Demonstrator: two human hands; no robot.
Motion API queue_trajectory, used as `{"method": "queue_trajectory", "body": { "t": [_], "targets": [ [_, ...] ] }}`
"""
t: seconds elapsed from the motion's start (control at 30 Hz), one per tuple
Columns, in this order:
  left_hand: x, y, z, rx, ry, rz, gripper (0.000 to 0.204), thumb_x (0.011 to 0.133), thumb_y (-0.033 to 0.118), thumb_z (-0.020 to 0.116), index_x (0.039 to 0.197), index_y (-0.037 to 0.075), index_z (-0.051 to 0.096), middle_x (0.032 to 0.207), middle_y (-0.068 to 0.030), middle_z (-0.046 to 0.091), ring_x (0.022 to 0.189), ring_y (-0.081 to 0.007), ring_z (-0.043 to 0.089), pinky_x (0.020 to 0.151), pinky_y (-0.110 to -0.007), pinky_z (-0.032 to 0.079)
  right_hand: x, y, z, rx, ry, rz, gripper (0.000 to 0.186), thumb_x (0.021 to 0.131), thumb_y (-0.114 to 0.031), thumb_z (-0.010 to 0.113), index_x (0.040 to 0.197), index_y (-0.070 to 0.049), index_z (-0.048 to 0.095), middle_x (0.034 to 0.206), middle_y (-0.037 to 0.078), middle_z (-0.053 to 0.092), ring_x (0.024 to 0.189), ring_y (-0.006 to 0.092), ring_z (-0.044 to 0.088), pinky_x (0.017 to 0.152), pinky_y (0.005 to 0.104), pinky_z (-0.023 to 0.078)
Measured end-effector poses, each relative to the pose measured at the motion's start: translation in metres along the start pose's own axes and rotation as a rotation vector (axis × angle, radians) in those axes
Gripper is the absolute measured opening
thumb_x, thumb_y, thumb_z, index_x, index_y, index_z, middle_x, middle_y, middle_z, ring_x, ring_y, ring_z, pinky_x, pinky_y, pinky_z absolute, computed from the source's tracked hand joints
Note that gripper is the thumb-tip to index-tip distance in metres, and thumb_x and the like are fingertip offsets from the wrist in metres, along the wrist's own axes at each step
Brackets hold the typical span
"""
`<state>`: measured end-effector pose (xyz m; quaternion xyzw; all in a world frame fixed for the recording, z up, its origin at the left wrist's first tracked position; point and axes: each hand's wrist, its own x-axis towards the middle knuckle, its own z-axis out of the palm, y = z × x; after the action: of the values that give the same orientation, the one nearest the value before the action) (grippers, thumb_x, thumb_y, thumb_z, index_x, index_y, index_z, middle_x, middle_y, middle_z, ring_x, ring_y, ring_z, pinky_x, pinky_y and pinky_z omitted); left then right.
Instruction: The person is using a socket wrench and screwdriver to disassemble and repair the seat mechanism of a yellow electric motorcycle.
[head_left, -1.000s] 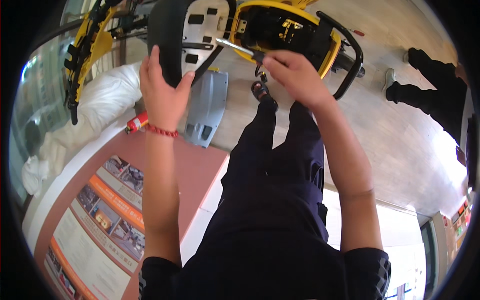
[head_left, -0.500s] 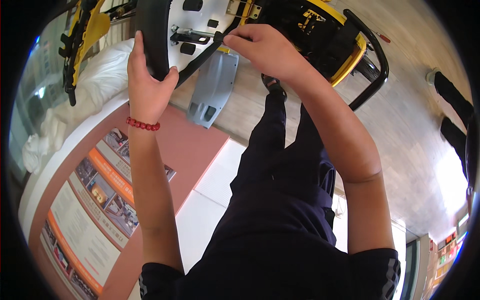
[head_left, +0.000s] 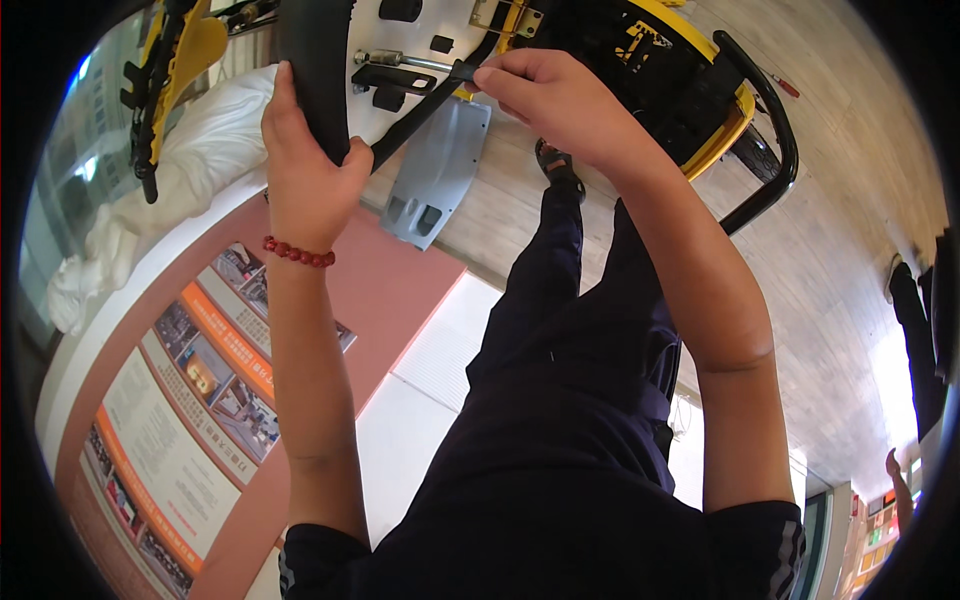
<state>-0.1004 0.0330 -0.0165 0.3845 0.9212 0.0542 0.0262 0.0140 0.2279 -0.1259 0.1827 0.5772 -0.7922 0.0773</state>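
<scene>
My left hand point(head_left: 315, 185), a red bead bracelet at its wrist, is braced with fingers and thumb spread against the edge of a black padded seat or cushion point(head_left: 316, 75). On the cushion's white backing panel point(head_left: 420, 38), a socket driver point(head_left: 428, 64) lies level with its metal socket at a small bolt. Its black handle is pinched in my right hand point(head_left: 555, 100), which hides most of it. Black brackets and stubs point(head_left: 388, 98) stick up from the panel around the bolt, and a metal hinge plate point(head_left: 508, 18) sits at its far right.
A black and yellow machine point(head_left: 650, 70) with a curved black tube point(head_left: 775, 150) stands at the far right. Below the panel lies a grey plastic cover point(head_left: 440, 165). A red-handled tool point(head_left: 785, 86) is on the wooden floor. Left are white cloth point(head_left: 200, 150) and a printed board point(head_left: 200, 400).
The whole view has shifted a little, moving the seat and machine rightward in the picture. Both hands keep their grips. A person at the right edge has changed position.
</scene>
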Motion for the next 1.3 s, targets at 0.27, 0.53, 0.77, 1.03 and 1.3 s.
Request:
{"method": "queue_trajectory", "body": {
  "t": [0.27,0.53,0.77,1.03,1.3],
  "targets": [
    [0.002,0.002,0.002,0.089,-0.017,0.030,0.087,0.072,0.007,0.059,0.146,0.003,0.013,0.131,-0.0317,0.035,0.114,-0.0485,0.046,0.094,-0.049,0.044,0.008,0.013,0.001,0.118,-0.077,0.001,0.035,0.088,-0.036,0.058,0.098,-0.004,0.072,0.068,0.001,0.056,0.067,0.0110,0.051,0.060,0.0273,0.042],
    [0.003,0.002,0.002,0.046,-0.041,0.012,0.090,0.071,0.005,0.059,0.146,0.003,0.011,0.131,-0.0321,0.034,0.115,-0.0492,0.045,0.095,-0.049,0.043,0.023,0.021,0.002,0.693,-0.390,0.242,0.033,0.095,-0.030,0.052,0.096,0.001,0.064,0.057,-0.006,0.035,0.048,0.0052,0.024,0.044,0.0235,0.019],
    [0.003,0.004,0.001,0.042,-0.057,-0.002,0.089,0.070,0.004,0.058,0.146,0.001,0.011,0.130,-0.0324,0.034,0.116,-0.0491,0.044,0.094,-0.049,0.043,0.031,0.022,-0.002,0.927,-0.522,0.437,0.033,0.098,-0.032,0.050,0.094,0.000,0.059,0.056,-0.007,0.029,0.045,0.0040,0.017,0.042,0.0220,0.013],
    [0.003,0.005,0.003,0.054,-0.050,-0.015,0.089,0.069,0.004,0.057,0.146,0.001,0.012,0.129,-0.0325,0.034,0.116,-0.0490,0.044,0.096,-0.050,0.042,0.031,0.016,0.001,0.781,-0.424,0.379,0.035,0.098,-0.033,0.051,0.090,0.000,0.059,0.053,-0.008,0.030,0.044,0.0033,0.018,0.040,0.0209,0.015],
    [0.004,0.004,0.004,0.040,-0.055,-0.041,0.090,0.068,0.003,0.057,0.146,0.001,0.011,0.130,-0.0319,0.033,0.117,-0.0491,0.043,0.097,-0.050,0.040,0.025,0.007,0.004,-0.208,-0.008,-0.202,0.031,0.094,-0.030,0.055,0.087,0.000,0.059,0.055,0.005,0.048,0.050,0.0187,0.048,0.051,0.0338,0.040]
  ]
}}
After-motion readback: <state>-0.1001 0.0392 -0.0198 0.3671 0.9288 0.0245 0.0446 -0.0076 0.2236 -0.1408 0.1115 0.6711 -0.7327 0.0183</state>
